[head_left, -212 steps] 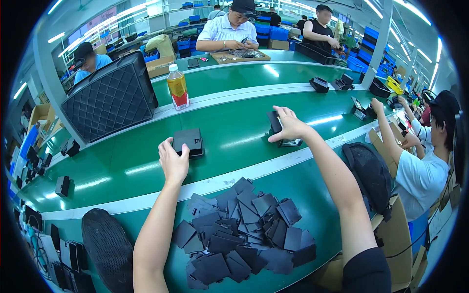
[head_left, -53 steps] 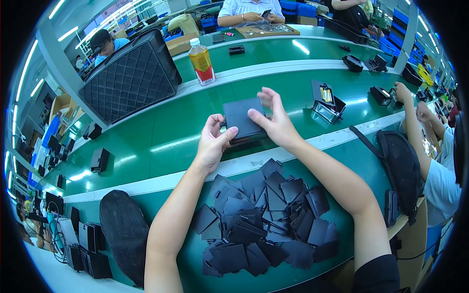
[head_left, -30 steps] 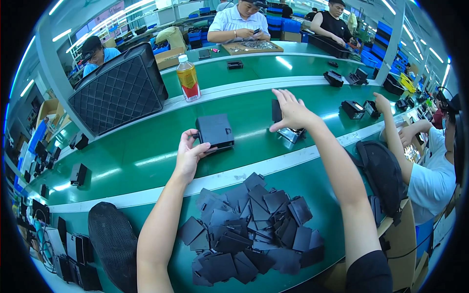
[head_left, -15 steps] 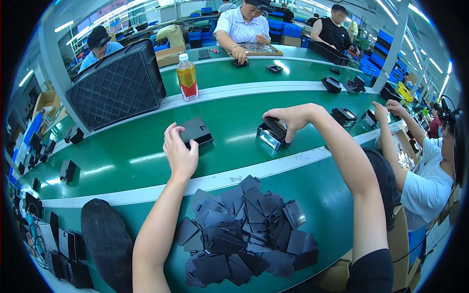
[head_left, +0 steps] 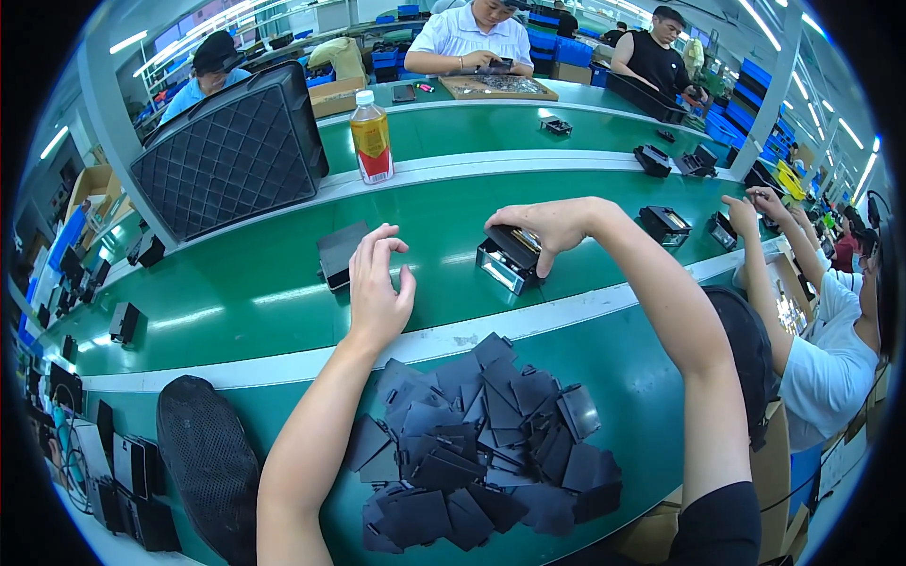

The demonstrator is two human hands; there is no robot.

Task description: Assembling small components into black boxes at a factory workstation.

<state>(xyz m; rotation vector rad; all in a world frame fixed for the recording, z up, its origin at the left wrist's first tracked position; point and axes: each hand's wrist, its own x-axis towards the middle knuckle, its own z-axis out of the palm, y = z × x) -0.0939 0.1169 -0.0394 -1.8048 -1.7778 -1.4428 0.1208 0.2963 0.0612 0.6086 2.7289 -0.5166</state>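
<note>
My right hand (head_left: 547, 228) grips a black housing (head_left: 506, 266) from above, its clear front window turned toward me. Fingers spread and holding nothing, my left hand (head_left: 379, 288) is just right of a closed black box (head_left: 342, 251) on the green belt. Nearer to me, below both hands, lies a heap of thin black plastic plates (head_left: 472, 443).
A drink bottle (head_left: 371, 140) stands on the belt's far rail beside a large black crate (head_left: 231, 151). More black housings (head_left: 664, 226) sit to the right, near a co-worker's hands (head_left: 746, 212). A dark mesh-covered object (head_left: 208, 462) lies front left.
My left hand has let go of the black box and shifted right; the box now sits farther left. The right hand and its housing have moved slightly left. A co-worker opposite has lifted a black part.
</note>
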